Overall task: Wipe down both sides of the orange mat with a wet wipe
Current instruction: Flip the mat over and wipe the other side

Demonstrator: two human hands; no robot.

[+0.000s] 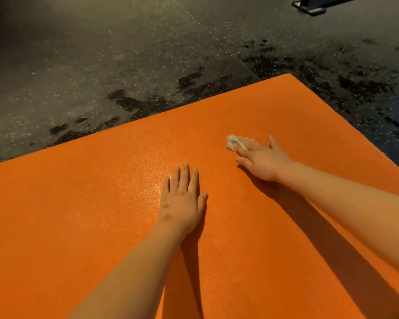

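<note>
Fingers (242, 154) of the right hand (264, 161) lie straight, pressing a crumpled wet wipe (232, 141) onto the orange mat (78, 215) | left hand (182, 202) flat, fingers extended, beside it on the mat | mat lies on speckled dark floor (101, 65)

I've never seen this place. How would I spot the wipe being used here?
Find the large flat orange mat on the dark speckled floor. The right hand lies flat near its far side, and the small crumpled white wet wipe pokes out from under those fingers. It is the only pale, wrinkled thing on the orange surface.
</note>
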